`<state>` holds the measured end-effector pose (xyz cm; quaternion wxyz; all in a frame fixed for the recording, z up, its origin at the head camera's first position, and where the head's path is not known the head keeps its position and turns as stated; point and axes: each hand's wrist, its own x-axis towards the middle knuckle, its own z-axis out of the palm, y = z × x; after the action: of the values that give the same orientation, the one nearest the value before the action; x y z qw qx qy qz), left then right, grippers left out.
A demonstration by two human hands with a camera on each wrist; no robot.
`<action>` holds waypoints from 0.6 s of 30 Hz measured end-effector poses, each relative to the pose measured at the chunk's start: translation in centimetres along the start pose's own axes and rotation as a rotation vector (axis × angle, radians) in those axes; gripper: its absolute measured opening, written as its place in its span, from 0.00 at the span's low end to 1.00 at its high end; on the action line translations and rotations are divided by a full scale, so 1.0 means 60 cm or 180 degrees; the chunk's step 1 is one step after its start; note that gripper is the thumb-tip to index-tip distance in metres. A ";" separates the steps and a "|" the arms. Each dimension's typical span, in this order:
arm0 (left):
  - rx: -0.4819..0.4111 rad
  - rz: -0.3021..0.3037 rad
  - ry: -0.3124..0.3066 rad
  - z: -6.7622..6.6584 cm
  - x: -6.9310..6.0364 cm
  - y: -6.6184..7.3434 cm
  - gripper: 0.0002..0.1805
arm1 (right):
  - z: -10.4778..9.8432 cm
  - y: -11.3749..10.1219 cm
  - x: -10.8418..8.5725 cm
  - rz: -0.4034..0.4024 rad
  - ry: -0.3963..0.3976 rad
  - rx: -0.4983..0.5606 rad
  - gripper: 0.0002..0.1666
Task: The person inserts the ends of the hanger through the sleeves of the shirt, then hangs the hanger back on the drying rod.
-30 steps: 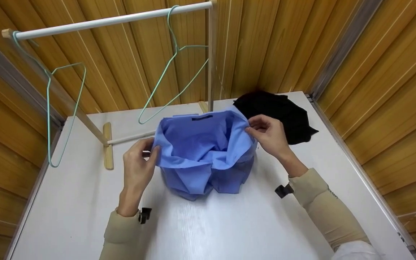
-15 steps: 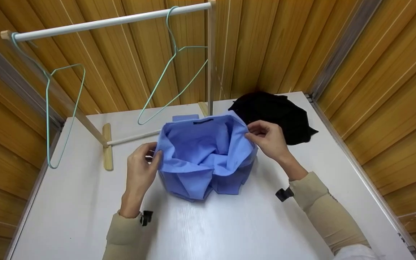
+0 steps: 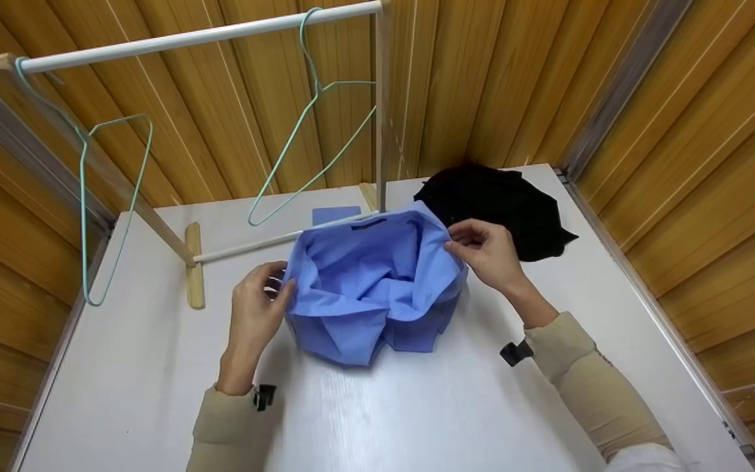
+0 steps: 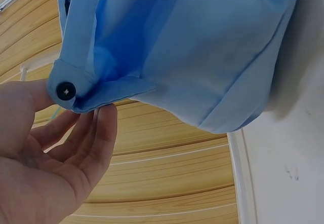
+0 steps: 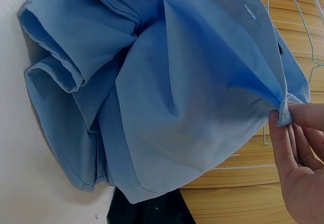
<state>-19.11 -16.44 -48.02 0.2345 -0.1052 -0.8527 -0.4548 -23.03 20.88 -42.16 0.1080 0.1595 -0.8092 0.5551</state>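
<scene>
The left hand (image 3: 256,308) and right hand (image 3: 489,254) pinch opposite upper sides of the blue garment (image 3: 345,328) between thumb and fingers, spreading its opening, while the bench (image 3: 377,423), toward its far edge, presumably supports most of the weight through the lower folds.

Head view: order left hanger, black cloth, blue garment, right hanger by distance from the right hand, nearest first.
1. Blue garment: pinched at its edge by the right hand.
2. Black cloth: just beyond that hand.
3. Right hanger: toward the rail's right end.
4. Left hanger: at its left end.
</scene>
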 end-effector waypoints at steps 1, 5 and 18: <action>-0.0010 -0.0016 -0.0013 0.000 0.000 -0.001 0.14 | 0.000 0.000 0.000 0.0005 -0.0008 -0.0001 0.09; -0.0046 -0.0098 -0.0071 0.000 -0.001 -0.007 0.15 | 0.002 -0.002 0.002 0.0006 -0.0021 0.0007 0.09; -0.0079 -0.0187 0.0175 -0.019 -0.012 -0.019 0.09 | 0.000 -0.001 0.001 0.0036 -0.0065 -0.0022 0.09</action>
<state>-18.61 -18.00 -48.65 0.2430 -0.0705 -0.8429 -0.4748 -23.09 20.86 -42.08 0.0970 0.1602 -0.8130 0.5513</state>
